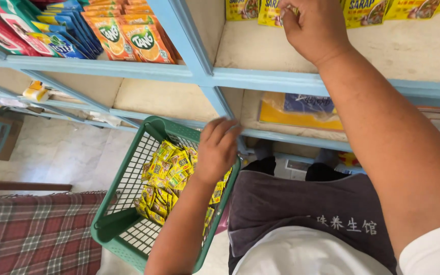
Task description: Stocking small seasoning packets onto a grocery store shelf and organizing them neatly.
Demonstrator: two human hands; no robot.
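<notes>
In the head view, the right hand (314, 28) is raised to the upper shelf (332, 81) of a light-blue shelving unit. Its fingers (290, 14) are curled and pressed together on a yellow sachet (270, 12), which is pinched at the top edge of the picture. That sachet is seen in a row of yellow sachets (378, 11) lined up along the back of the same shelf compartment.

The left hand (219, 150) is held lower, over the near right rim of a green plastic basket (123, 224). Its fingers (225, 127) are bent and kept close together, the tips lying just beside the blue shelf edge; whether anything is gripped beneath them cannot be told. A heap of small yellow sachets (164, 178) is seen inside the basket, partly covered by the left hand and forearm.

Further left, orange drink-powder packets (143, 40) are stood in a row on the upper shelf, with blue packets (72, 25) beside them. A flat yellow and blue package (301, 112) is laid on the lower shelf, between the two arms. A red plaid cloth (31, 234) is seen at the lower left, near the basket.
</notes>
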